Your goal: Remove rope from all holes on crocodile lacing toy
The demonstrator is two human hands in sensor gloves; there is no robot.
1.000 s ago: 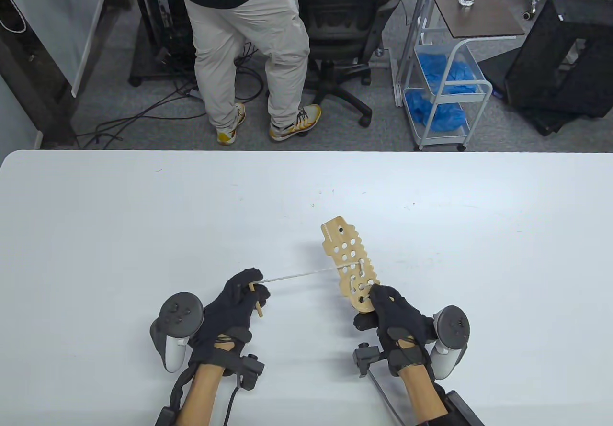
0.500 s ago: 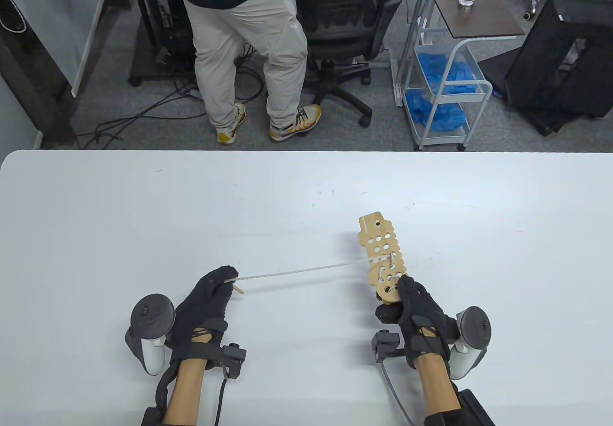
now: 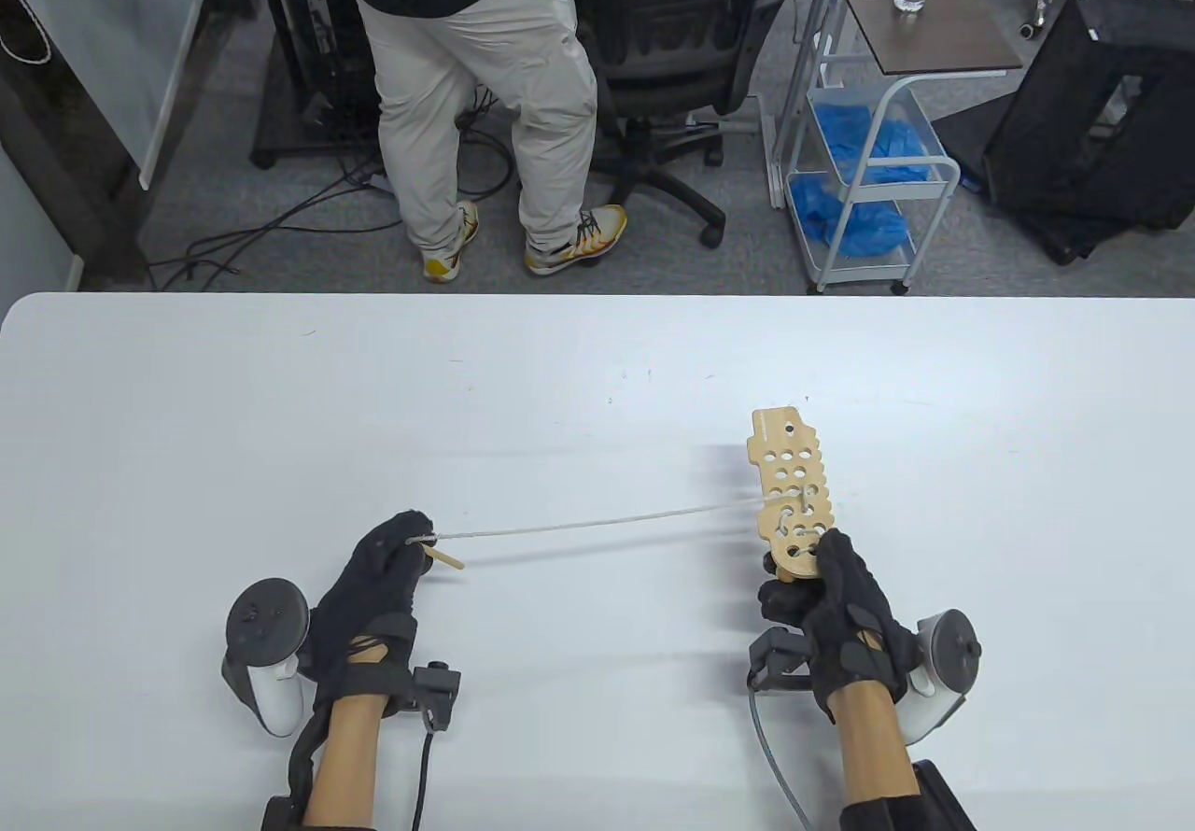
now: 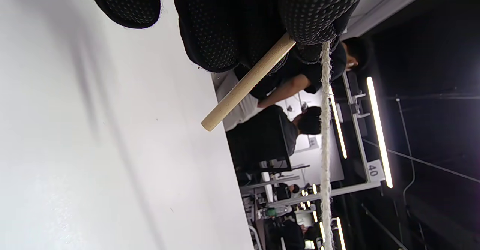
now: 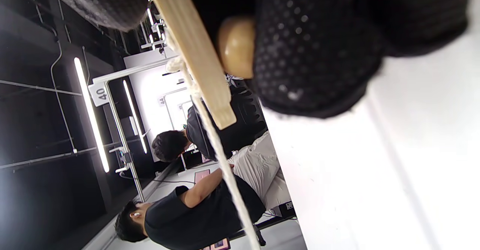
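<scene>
The wooden crocodile lacing board is held above the white table, its near end gripped by my right hand. A white rope runs taut from a hole in the board's middle leftward to my left hand, which pinches the rope beside its wooden needle. Rope is still laced through the holes nearest my right hand. In the left wrist view the needle sticks out from the gloved fingers and the rope stretches away. The right wrist view shows the board's edge and the rope.
A person stands beyond the table's far edge next to a black office chair. A white cart with blue items stands at the back right.
My hands have drawn apart: the left moved left with the needle, the right moved right with the board. The free length of rope between them has grown, and fewer holes are laced.
</scene>
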